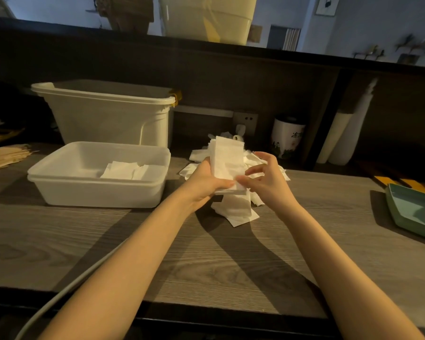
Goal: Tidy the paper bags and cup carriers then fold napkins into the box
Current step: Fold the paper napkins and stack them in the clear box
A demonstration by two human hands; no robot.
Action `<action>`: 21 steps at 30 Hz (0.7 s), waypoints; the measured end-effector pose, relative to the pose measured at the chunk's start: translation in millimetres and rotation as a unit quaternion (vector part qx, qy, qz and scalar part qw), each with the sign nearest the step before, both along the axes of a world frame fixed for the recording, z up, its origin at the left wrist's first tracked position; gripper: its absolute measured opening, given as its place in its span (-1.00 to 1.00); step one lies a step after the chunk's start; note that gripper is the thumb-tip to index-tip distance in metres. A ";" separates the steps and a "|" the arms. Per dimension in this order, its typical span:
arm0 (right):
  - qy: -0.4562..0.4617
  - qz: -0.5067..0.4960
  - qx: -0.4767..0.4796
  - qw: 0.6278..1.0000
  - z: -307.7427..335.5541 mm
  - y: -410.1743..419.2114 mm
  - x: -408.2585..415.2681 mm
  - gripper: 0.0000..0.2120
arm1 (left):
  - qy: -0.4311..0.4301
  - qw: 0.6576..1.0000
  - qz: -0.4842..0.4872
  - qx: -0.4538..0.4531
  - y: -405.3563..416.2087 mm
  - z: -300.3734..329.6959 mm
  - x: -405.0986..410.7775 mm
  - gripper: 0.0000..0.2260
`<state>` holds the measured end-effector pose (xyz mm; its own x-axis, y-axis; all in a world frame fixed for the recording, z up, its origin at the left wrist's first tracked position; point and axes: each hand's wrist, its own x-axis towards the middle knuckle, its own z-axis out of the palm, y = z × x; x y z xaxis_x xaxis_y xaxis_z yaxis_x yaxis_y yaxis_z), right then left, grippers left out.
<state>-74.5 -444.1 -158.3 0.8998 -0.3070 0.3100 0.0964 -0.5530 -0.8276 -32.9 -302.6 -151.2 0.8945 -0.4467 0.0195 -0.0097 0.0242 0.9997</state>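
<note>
Counter is grey woodgrain, dim room, dark back panel with socket. Left hand grips folded napkin stack, white, long, held above loose napkin pile. Right hand has fingers spread, loose, fingertips at stack edge. Box left of left hand, napkins inside. Green tray far right.

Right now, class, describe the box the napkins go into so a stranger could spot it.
On the wooden counter, left of the left hand, sits a shallow white plastic box holding folded napkins. The white bin behind it is taller.
</note>
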 end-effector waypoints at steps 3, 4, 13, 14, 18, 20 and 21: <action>0.008 -0.052 -0.028 0.998 -0.7 -7.6 0.4 -0.58 | 0.017 0.997 0.051 -0.060 2.8 0.0 7.5 -0.39; 0.021 -0.074 -0.048 0.996 -1.9 -10.9 0.9 -0.66 | 0.022 0.994 0.071 -0.075 4.0 0.0 10.4 -0.37; 0.219 -0.102 -0.175 0.954 -19.0 -16.2 7.9 -0.54 | 0.082 0.979 0.126 -0.138 11.5 -3.2 22.7 -0.44; 0.217 -0.095 -0.169 0.957 -19.4 -16.3 8.4 -0.55 | 0.083 0.979 0.128 -0.138 11.5 -3.0 22.6 -0.45; 0.182 -0.038 -0.079 0.979 -14.5 -14.0 5.5 -0.60 | 0.092 0.977 0.129 -0.139 12.4 -3.3 24.3 -0.48; 0.137 -0.001 -0.034 0.990 -9.0 -11.8 1.1 -0.60 | 0.094 0.977 0.132 -0.136 12.3 -3.8 24.5 -0.51; 0.113 0.018 -0.018 0.993 -6.8 -11.4 -0.9 -0.61 | 0.094 0.977 0.134 -0.133 12.1 -4.2 24.6 -0.52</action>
<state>-75.3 -455.4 -165.0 0.9578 -0.2656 0.1098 -0.0688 -0.5828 -0.8097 -8.3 -290.5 -155.3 0.9778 -0.1967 -0.0724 0.1313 0.3060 0.9429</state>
